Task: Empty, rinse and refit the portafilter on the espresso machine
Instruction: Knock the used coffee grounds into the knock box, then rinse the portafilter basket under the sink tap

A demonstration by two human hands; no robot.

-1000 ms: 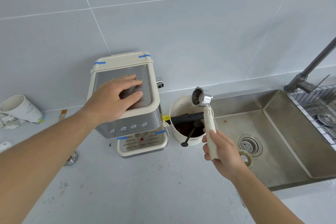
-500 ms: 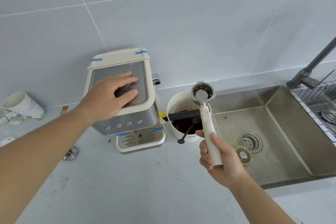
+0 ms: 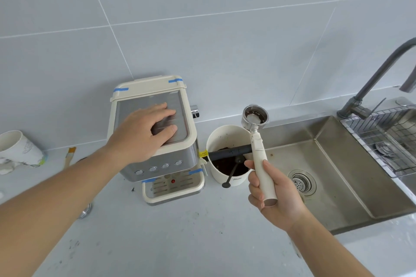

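Observation:
My right hand (image 3: pixel 275 195) grips the cream handle of the portafilter (image 3: pixel 258 144). Its steel basket faces up toward me, just above the far right rim of the white knock box (image 3: pixel 227 177), with dark residue and a pale patch inside. The knock box holds dark coffee grounds under a black bar. My left hand (image 3: pixel 144 132) lies flat, fingers apart, on the steel top of the cream espresso machine (image 3: pixel 155 139), left of the knock box. The machine's group head is hidden beneath its top.
A steel sink (image 3: pixel 337 164) with a round drain lies to the right, a grey faucet (image 3: pixel 378 78) and a wire rack (image 3: pixel 382 137) beyond it. A paper cup (image 3: pixel 18 153), a small brush (image 3: pixel 69 155) and a metal disc (image 3: pixel 84 211) lie on the counter at left.
My right hand has turned the portafilter so the basket opening faces up toward me, and raised it slightly. My left hand has stayed on the machine's top.

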